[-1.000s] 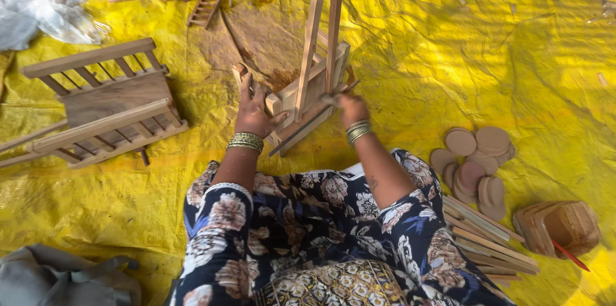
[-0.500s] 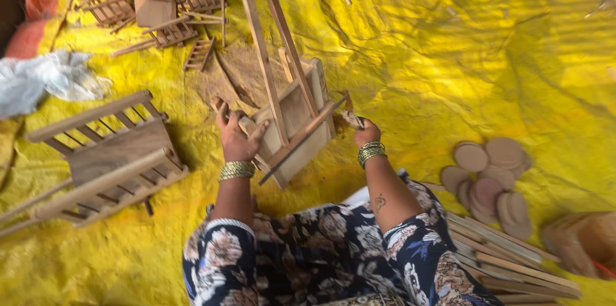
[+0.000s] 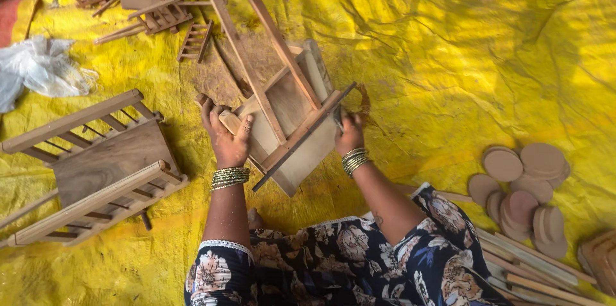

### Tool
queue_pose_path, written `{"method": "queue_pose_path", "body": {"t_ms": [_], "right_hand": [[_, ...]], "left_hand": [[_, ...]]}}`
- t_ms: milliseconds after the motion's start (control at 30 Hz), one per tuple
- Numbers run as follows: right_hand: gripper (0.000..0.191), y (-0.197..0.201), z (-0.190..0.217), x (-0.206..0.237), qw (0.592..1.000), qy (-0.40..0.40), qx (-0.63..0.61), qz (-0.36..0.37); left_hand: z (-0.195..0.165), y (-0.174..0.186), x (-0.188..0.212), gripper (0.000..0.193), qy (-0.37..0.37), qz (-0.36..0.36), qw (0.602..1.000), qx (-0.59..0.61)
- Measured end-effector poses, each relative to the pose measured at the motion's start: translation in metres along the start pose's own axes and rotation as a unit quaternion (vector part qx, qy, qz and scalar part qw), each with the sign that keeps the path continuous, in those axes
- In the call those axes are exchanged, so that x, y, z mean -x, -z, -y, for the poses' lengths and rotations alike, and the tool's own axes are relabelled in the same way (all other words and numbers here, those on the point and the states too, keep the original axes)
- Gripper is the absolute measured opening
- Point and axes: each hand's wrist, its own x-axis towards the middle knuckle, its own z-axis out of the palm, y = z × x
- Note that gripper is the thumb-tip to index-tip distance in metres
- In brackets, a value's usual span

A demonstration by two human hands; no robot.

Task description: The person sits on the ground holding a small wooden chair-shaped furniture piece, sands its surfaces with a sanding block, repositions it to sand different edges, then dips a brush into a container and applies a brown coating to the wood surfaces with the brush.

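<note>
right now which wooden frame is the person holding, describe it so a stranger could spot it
On the yellow tarp, look at the middle just above the floral-clothed knees: the small wooden chair frame, tipped, with two long rails running to the top edge. Unlike the finished slatted frame lying flat to its left, both hands hold it: left hand, right hand.

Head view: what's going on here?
A person sitting on a yellow tarp holds a small wooden frame piece with both hands: left hand gripping one end, right hand at the other edge. A finished slatted wooden rack lies to the left, round wooden discs to the right.
</note>
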Motion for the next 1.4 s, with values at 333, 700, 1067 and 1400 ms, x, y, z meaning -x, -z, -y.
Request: {"method": "queue_pose_path", "body": {"t_ms": [333,700,1067,1400], "right_hand": [[0.044,-0.011,0.098,0.125,0.927,0.017,-0.092,0.362],[0.030,0.007,-0.031,0.033,0.979,-0.139,-0.120,0.086],[0.041,0.003,0.031,0.079,0.966,0.179,0.111,0.152],[0.040,0.013,0.021,0.065,0.936,0.034,-0.242,0.252]], "left_hand": [[0.006,0.001,-0.002,0.065,-0.012,0.001,1.000,-0.012],[-0.019,0.010,0.008,0.071,-0.040,0.042,0.998,-0.017],[-0.011,0.002,0.007,0.074,-0.067,0.024,0.997,0.006],[-0.009,0.011,0.002,0.070,-0.082,0.050,0.995,-0.006]]}}
